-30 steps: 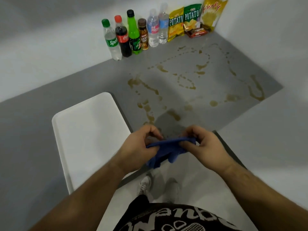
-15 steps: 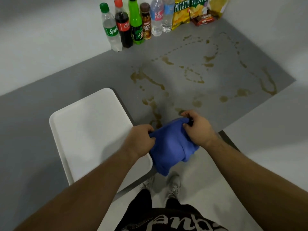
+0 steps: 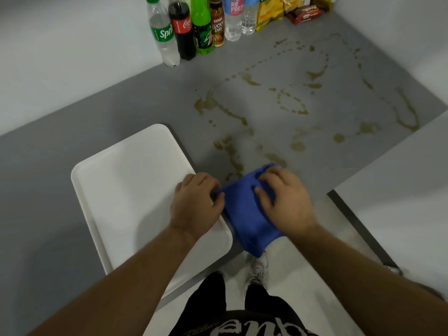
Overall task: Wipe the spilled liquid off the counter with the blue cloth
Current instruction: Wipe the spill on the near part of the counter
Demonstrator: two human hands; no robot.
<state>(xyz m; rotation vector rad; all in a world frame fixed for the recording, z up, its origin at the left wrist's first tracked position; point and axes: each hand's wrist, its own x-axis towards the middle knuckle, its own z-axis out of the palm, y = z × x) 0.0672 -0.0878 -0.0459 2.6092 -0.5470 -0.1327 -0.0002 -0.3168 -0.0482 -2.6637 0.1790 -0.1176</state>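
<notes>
The blue cloth (image 3: 244,214) lies at the grey counter's (image 3: 121,98) near edge, seemingly overhanging it. The right hand (image 3: 286,202) presses it with spread fingers; the left hand (image 3: 196,204) pinches its left edge beside a white tray (image 3: 126,190). Brown spilled liquid (image 3: 242,117) streaks the far surface.

The grey counter (image 3: 101,112) carries brown spilled liquid (image 3: 232,151) in trails, a white tray (image 3: 126,190) at the near edge, the blue cloth (image 3: 244,214) beside it, and bottles (image 3: 194,23) and snack bags (image 3: 274,10) along the far wall.

Bare forearms (image 3: 135,275), black printed shorts (image 3: 242,318), grey trainers (image 3: 258,270)
</notes>
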